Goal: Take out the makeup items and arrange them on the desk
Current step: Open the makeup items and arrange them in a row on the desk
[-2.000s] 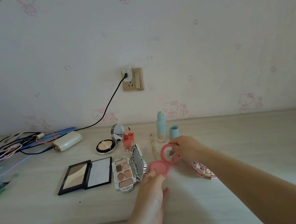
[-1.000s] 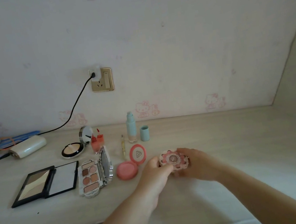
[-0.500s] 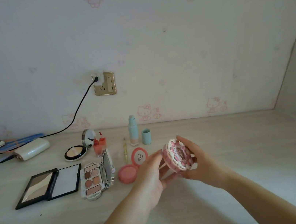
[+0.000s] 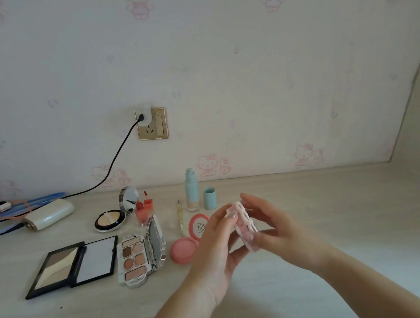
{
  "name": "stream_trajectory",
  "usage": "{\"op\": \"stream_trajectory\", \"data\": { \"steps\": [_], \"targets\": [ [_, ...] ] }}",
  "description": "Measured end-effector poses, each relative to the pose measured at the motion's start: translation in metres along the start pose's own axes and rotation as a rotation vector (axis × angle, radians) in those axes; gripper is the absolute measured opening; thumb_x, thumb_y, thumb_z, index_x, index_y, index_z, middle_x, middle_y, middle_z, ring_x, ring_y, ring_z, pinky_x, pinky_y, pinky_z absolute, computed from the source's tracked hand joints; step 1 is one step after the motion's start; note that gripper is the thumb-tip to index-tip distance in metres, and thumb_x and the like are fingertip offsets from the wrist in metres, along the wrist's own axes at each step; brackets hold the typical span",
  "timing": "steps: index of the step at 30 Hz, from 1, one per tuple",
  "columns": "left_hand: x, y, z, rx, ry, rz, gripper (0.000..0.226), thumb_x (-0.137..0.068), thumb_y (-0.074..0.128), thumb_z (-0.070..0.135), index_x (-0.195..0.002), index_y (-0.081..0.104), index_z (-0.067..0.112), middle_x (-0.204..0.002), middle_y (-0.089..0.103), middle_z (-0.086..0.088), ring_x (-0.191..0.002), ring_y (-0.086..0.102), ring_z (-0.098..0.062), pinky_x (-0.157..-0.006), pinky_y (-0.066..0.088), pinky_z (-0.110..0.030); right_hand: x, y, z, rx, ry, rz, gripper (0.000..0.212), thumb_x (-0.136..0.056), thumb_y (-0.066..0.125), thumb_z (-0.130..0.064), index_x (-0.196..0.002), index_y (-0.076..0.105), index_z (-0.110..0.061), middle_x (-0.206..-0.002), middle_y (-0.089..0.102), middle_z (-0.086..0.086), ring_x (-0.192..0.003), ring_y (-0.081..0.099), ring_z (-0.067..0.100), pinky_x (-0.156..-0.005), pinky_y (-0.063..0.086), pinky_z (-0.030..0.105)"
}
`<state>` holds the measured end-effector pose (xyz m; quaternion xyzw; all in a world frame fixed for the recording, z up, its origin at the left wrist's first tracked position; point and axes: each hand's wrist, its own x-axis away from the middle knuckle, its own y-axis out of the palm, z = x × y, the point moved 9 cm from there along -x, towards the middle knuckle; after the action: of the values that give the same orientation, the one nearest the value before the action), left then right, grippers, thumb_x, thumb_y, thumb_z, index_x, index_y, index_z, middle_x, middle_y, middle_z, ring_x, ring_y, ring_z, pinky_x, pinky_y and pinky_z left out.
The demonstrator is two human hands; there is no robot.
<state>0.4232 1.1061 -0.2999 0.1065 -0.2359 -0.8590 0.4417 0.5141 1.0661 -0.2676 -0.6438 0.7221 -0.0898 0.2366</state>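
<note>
Both hands hold the scalloped pink compact (image 4: 244,226) edge-on above the table (image 4: 348,219), left hand (image 4: 216,247) pinching its near rim, right hand (image 4: 273,228) cupping behind; best to lift the lid gently, steadying the base, then set it beside the round blush (image 4: 184,249).

1. Soft, even, rather dim daylight with a cool grey tint.
2. Faint shadows under the forearms on the desk (image 4: 348,219).
3. Wide-angle bending at the edges; slight overall softness.
</note>
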Motion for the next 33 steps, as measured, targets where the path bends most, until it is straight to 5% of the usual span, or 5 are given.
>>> {"op": "stream_trajectory", "data": {
  "steps": [8, 16, 19, 25, 33],
  "targets": [
    [0.012, 0.005, 0.02, -0.028, 0.225, 0.042, 0.026, -0.088, 0.059, 0.02, -0.112, 0.06, 0.031, -0.117, 0.067, -0.002, -0.109, 0.064, -0.013, -0.084, 0.053, -0.034, -0.007, -0.001, -0.003, -0.022, 0.04, 0.05, 0.058, -0.067, 0.062, -0.06, -0.121, 0.041, -0.053, -0.127, 0.056, -0.022, -0.121, 0.052, -0.002, -0.101, 0.048, 0.037],
    [0.014, 0.005, 0.018, -0.03, 0.217, 0.035, 0.019, -0.09, 0.054, 0.034, -0.106, 0.063, 0.039, -0.117, 0.066, 0.002, -0.109, 0.064, -0.012, -0.087, 0.055, -0.044, -0.002, 0.0, -0.013, 0.027, -0.002, 0.065, 0.048, -0.083, 0.055, -0.054, -0.126, 0.055, -0.033, -0.114, 0.065, -0.021, -0.112, 0.056, -0.004, -0.097, 0.048, 0.034],
    [0.01, 0.005, 0.015, 0.104, 0.19, 0.032, 0.025, -0.09, 0.053, 0.032, -0.114, 0.06, 0.031, -0.116, 0.064, -0.001, -0.108, 0.063, -0.015, -0.086, 0.055, -0.047, 0.001, -0.015, -0.016, -0.132, 0.036, 0.183, 0.044, -0.091, 0.042, -0.054, -0.097, 0.064, -0.017, -0.082, 0.066, 0.003, -0.081, 0.06, 0.009, -0.081, 0.055, 0.043],
    [0.0, 0.005, -0.002, 0.249, 0.085, 0.032, 0.028, -0.096, 0.046, 0.025, -0.122, 0.058, 0.03, -0.122, 0.061, -0.005, -0.116, 0.058, -0.024, -0.083, 0.056, -0.047, 0.003, -0.035, 0.017, -0.404, 0.215, 0.322, 0.04, -0.098, 0.038, -0.039, -0.099, 0.064, -0.009, -0.099, 0.069, 0.022, -0.093, 0.068, 0.029, -0.088, 0.055, 0.044],
    [-0.012, -0.013, -0.031, -0.386, 0.067, 0.108, 0.047, -0.083, 0.065, 0.038, -0.124, 0.056, 0.016, -0.12, 0.064, 0.0, -0.105, 0.063, -0.009, -0.08, 0.053, -0.022, 0.01, -0.058, 0.055, -0.596, 0.319, 0.513, 0.034, -0.099, 0.038, -0.033, -0.097, 0.062, -0.01, -0.095, 0.07, 0.019, -0.091, 0.068, 0.032, -0.083, 0.055, 0.043]
  ]
}}
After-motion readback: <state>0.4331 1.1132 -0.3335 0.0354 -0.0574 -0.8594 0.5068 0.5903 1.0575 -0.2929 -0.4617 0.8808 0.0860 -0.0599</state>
